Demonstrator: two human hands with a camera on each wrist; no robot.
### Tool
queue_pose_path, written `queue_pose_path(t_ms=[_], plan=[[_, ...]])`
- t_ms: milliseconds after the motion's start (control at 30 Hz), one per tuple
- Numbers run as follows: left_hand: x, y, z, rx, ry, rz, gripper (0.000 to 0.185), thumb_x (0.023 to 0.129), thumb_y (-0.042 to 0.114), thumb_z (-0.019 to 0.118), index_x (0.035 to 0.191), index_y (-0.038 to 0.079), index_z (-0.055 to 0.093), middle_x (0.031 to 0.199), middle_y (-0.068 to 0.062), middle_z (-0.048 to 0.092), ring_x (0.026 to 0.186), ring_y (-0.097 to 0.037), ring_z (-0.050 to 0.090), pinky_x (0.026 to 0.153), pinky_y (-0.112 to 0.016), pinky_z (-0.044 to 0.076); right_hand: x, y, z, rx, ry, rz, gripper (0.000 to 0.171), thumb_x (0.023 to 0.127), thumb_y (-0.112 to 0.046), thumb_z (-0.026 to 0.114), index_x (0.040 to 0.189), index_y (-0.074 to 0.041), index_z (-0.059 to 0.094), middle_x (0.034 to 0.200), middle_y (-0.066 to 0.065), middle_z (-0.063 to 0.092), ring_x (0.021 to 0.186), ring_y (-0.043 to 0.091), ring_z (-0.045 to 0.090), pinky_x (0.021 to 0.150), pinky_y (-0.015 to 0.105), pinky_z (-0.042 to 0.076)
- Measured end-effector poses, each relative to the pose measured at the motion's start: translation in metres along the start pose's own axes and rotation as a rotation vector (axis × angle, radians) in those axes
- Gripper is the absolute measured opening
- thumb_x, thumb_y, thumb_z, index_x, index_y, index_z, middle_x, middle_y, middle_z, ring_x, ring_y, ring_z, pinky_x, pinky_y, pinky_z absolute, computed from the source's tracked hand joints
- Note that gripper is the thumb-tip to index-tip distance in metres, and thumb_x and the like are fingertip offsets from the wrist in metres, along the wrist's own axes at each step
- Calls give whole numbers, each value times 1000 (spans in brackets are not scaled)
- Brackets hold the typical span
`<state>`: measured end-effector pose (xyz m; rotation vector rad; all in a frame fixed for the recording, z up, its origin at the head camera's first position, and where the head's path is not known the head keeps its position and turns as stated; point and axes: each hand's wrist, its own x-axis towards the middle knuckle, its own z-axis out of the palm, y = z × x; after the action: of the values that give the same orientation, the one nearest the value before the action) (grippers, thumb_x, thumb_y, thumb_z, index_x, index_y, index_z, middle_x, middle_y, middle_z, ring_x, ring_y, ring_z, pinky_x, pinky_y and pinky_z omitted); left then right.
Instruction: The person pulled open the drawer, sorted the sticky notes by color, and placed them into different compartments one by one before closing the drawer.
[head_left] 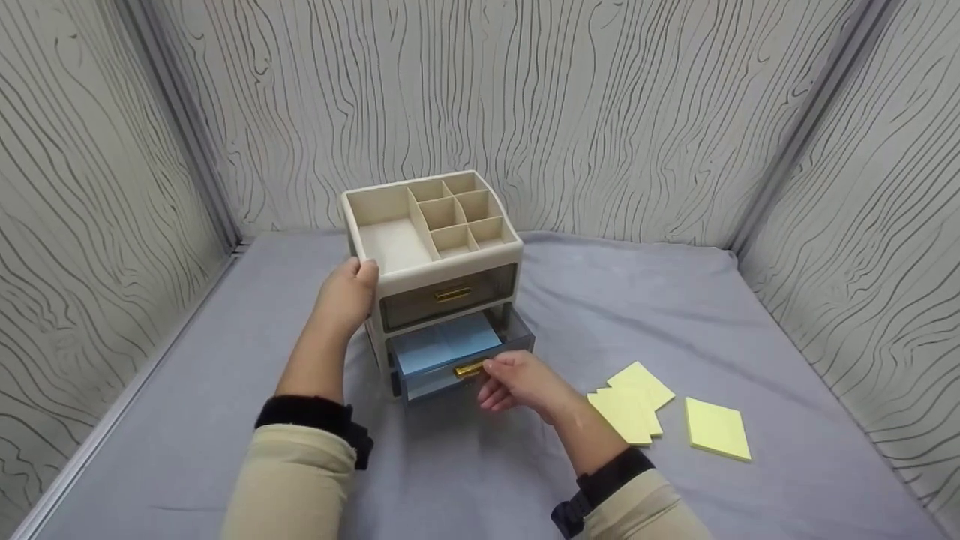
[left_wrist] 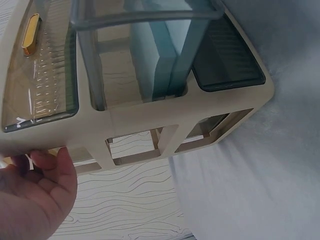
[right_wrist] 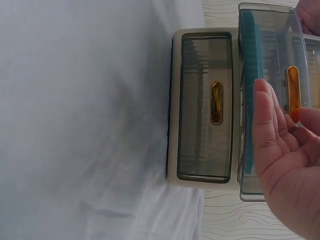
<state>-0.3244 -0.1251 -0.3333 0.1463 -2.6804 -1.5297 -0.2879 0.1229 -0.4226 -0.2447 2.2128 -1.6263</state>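
Note:
A cream desk organizer (head_left: 450, 264) with three see-through drawers stands on the cloth. Its middle drawer (head_left: 517, 334) is pulled part way out, with light blue paper pads (head_left: 450, 337) lying inside. At the organizer's upper left side, my left hand (head_left: 349, 296) grips the frame; in the left wrist view its fingers (left_wrist: 64, 170) curl at a side opening. My right hand (head_left: 525, 382) pinches the right end of the gold handle (head_left: 468, 368) on the middle drawer. The top drawer (head_left: 487, 289) and the bottom drawer (right_wrist: 205, 150) are closed.
Several overlapping yellow sticky-note pads (head_left: 622, 416) lie on the grey cloth (head_left: 637, 300) right of the organizer, and another yellow pad (head_left: 718, 427) sits farther right. Divided compartments (head_left: 442, 214) form the organizer's top. Wood-patterned panels (head_left: 480, 90) enclose the back and sides.

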Motion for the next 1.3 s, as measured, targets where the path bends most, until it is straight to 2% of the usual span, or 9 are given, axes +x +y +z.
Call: queue_pose_path(t_ms=[167, 300, 533, 667, 767, 967, 1067, 1233, 1300], plan=[[0, 0, -1, 8, -5, -6, 31, 96, 32, 24, 88, 9, 43, 75, -7, 44, 66, -20, 41, 62, -30, 38, 10, -2, 2, -18, 26, 5, 29, 96, -21, 46, 87, 2, 61, 74, 12, 65, 70, 26, 66, 66, 37, 53], [2, -2, -1, 16, -14, -9, 32, 96, 32, 24, 93, 8, 45, 82, -9, 45, 73, -22, 43, 66, -31, 38, 19, -4, 4, -24, 52, 14, 29, 97, -19, 45, 84, 1, 60, 72, 12, 64, 65, 24, 65, 63, 36, 54], [4, -2, -2, 28, -5, 10, 30, 95, 31, 25, 88, 8, 43, 78, -9, 45, 72, -22, 44, 66, -31, 40, 30, -8, 8, -42, 78, 15, 33, 97, -17, 42, 96, 12, 57, 71, 12, 63, 65, 25, 65, 60, 34, 53], [3, -2, -2, 19, -21, 3, 30, 96, 32, 25, 89, 9, 42, 80, -9, 44, 73, -23, 43, 67, -32, 41, 34, -11, 9, -52, 95, 31, 33, 97, -17, 42, 97, 12, 57, 72, 14, 62, 64, 23, 64, 60, 33, 53], [3, -2, -2, 12, -30, -12, 31, 96, 32, 24, 93, 8, 43, 87, -10, 46, 77, -24, 44, 69, -33, 41, 38, -13, 11, -62, 114, 45, 34, 97, -18, 42, 97, 12, 57, 74, 17, 63, 63, 23, 63, 60, 33, 53], [3, -2, -1, -10, -26, -23, 36, 96, 32, 25, 107, 5, 46, 107, -15, 50, 89, -26, 47, 76, -35, 43, 45, -16, 13, -160, 154, 54, 40, 97, -24, 41, 95, 12, 59, 78, 23, 64, 73, 35, 65, 62, 38, 53], [3, -2, -1, -10, -20, -17, 35, 96, 31, 25, 105, 5, 46, 104, -15, 50, 87, -26, 47, 75, -34, 43, 48, -18, 13, -185, 165, 54, 39, 97, -23, 41, 93, 11, 60, 76, 20, 64, 72, 35, 65, 61, 37, 53], [4, -2, 0, -2, -8, -10, 32, 96, 31, 26, 97, 6, 45, 93, -13, 47, 81, -24, 45, 71, -32, 42, 51, -22, 15, -206, 183, 39, 35, 97, -19, 41, 90, 9, 61, 74, 19, 63, 61, 23, 62, 62, 37, 53], [4, -2, 1, -8, -7, -9, 30, 96, 31, 26, 95, 7, 45, 90, -12, 46, 79, -23, 45, 69, -31, 41, 51, -23, 15, -220, 192, 36, 35, 98, -19, 40, 89, 9, 61, 75, 20, 63, 61, 25, 63, 61, 36, 53]])
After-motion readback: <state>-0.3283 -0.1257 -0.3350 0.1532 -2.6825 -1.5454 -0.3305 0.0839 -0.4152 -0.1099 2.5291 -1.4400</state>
